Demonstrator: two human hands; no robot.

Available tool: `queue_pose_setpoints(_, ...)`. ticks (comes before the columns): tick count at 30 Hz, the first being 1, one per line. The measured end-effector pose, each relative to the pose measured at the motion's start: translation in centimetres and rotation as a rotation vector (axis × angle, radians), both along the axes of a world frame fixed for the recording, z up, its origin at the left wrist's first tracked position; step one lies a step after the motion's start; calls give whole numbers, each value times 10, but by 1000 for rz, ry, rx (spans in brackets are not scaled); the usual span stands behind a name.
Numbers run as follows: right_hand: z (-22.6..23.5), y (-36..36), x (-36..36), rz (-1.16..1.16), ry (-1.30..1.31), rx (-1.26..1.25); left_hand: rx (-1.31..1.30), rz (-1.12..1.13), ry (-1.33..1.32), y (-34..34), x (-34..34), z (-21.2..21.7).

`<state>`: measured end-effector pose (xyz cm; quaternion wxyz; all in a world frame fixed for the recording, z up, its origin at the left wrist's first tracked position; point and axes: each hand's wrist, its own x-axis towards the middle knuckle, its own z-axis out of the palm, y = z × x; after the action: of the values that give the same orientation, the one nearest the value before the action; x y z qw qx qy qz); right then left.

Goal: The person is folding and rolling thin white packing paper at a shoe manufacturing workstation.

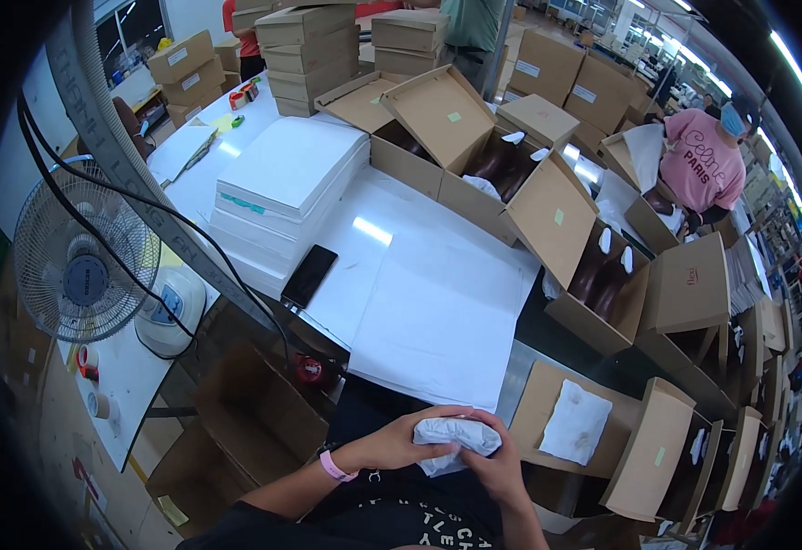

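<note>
A: Quick one, how far along is this?
B: White paper bundle [459, 434] is looking mostly shaped, I'd judge. The main part is sitting compact, but a loose tail is hanging underneath, so it's probably not finished.

A: What's done and what's left elsewhere?
B: Flat white sheets [438, 321] are lying unused at the worktop [383, 197]'s near edge, and a tall paper stack [277, 197] is standing toward its left side. Along the right edge, open boxes [593, 321] are holding dark glossy items [603, 284] with white paper poking out; lids are standing up, so those aren't closed yet.

A: Where's the bundle?
B: Not resting on the worktop; both hands are holding it just off the near edge, in front of the dark shirt [392, 509].

A: Fingers?
B: Left hand [406, 445] is curling around its left end, thumb pressing the near side. Right hand [502, 458] is gripping the right end, thumb also in front. Both are opening only as wide as the bundle; some fingertips are hiding behind it, can't tell those.
</note>
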<state>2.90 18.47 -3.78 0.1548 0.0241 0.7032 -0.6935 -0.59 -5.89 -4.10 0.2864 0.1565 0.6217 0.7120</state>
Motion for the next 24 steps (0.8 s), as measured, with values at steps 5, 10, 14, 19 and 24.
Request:
queue_pose_setpoints(5, 14, 7, -1, 96, -185, -228, 66, -79, -142, -4, -8, 13)
queue_pose_setpoints(10, 2, 3, -1, 77, -147, -99, 97, -33, -113, 3, -4, 6)
queue_pose_setpoints(14, -4, -11, 3, -7, -25, -27, 83, 94, -63, 13, 4, -2)
queue_pose_setpoints(19, -6, -23, 10, -97, 129, 115, -21, 215, 164, 26, 15, 4)
queue_pose_setpoints(24, -1, -45, 23, -220, 281, 219, -163, 352, 406, 40, 31, 10)
